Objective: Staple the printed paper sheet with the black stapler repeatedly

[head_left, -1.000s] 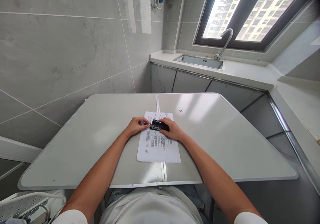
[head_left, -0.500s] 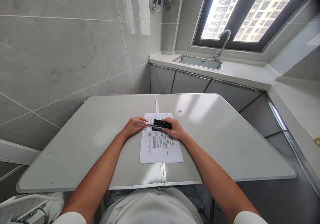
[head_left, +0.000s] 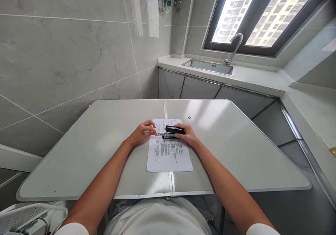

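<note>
Black plastic shows on the stapler (head_left: pixel 173 129), over the far half of the printed paper (head_left: pixel 170 159): right hand (head_left: pixel 187 134), grip clamped on it; left hand (head_left: pixel 143 131), grip pinching its metal rail (head_left: pixel 160 134).

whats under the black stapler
Printed paper lies beneath the black stapler, with the table below that. Any print directly under the stapler and the right hand is covered.

a black stapler (head_left: pixel 173 129), its metal rail (head_left: pixel 160 134) jutting left, is held crosswise over white printed paper (head_left: pixel 170 159).
</note>
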